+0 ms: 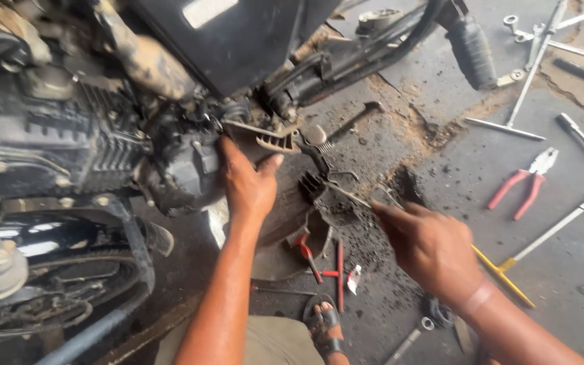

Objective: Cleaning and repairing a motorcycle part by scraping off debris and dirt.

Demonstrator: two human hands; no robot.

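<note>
Head view.
- Left hand (248, 186): palm flat against grimy black motorcycle engine casing (184, 169), fingers spread, thumb out; grips nothing.
- Right hand (430, 247): fingers pinched around thin grey metal tool (353, 197), tip reaching to black toothed foot peg (312, 184), just right of left hand.
- Concrete floor (441, 162), oily, grit-strewn.
- Red-handled pliers (528, 182): well right, on floor.
- Yellow-handled T-bar wrench (542, 243): beside right wrist.
- Red-handled screwdrivers (326, 260): below hands.
- Sandalled foot (326, 324): bottom centre.
</note>
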